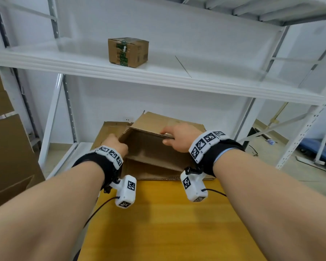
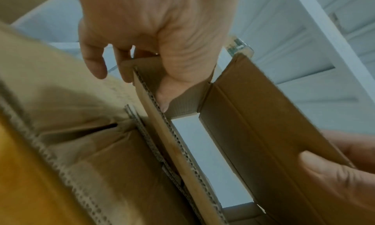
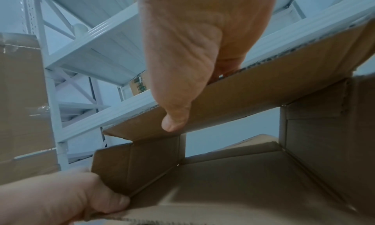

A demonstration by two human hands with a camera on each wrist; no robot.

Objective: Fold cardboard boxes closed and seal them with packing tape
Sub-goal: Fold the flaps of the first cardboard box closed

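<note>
White metal shelving (image 1: 158,76) stands behind a yellow wooden table (image 1: 167,219); a small taped brown carton (image 1: 128,52) sits on the upper shelf. Head view: unfolded brown cardboard box (image 1: 151,146) lies at the table's far edge, left hand (image 1: 115,146) gripping its left wall, right hand (image 1: 179,137) pinching the top flap.
Left wrist: thumb inside, fingers outside the panel.
Right wrist: thumb under the flap edge

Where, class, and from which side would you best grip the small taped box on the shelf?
Grip the small taped box by its two opposite side walls, coming from the front. It sits upright and closed near the shelf's front edge, sides clear.
</note>
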